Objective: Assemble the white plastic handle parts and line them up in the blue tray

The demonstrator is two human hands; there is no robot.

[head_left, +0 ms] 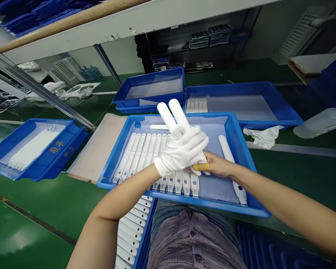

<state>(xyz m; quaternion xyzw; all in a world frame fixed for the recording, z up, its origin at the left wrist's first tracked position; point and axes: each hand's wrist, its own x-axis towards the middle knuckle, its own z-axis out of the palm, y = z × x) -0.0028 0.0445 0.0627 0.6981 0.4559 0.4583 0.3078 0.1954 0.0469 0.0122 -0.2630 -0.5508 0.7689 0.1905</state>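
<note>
Two long white pieces (172, 116) rise side by side out of the white-gloved left hand (182, 149), their rounded ends tipped toward 11 o'clock, above the middle of a blue tray (218, 210) at the person's waist. From where I stand, the left fingers look clamped round both pieces, with the glove covering their lower stretch; the rounded ends stick out past the grip, clear of the fingers. The bare right hand (214, 164) comes in from 4 o'clock and meets the glove at its lower edge; a yellow finger cover (201, 167) on one of its digits points to 9 o'clock. The rest of those right fingers are tucked behind the glove, so I can't tell whether they are closed on the lower ends. Beneath the hands, toward 8 o'clock, a row of white strips (145, 147) lies packed inside the tray. One loose strip (226, 153) lies alone along the tray's 3 o'clock side, and a crosswise strip (158, 127) rests near its 11 o'clock edge. Beyond the tray, a wide blue tray (282, 104) at 1 o'clock bears a small group of white parts (196, 105), and a crumpled white cloth (264, 136) lies at 2 o'clock. Off at 9 o'clock stands a lettered tray (58, 149).
</note>
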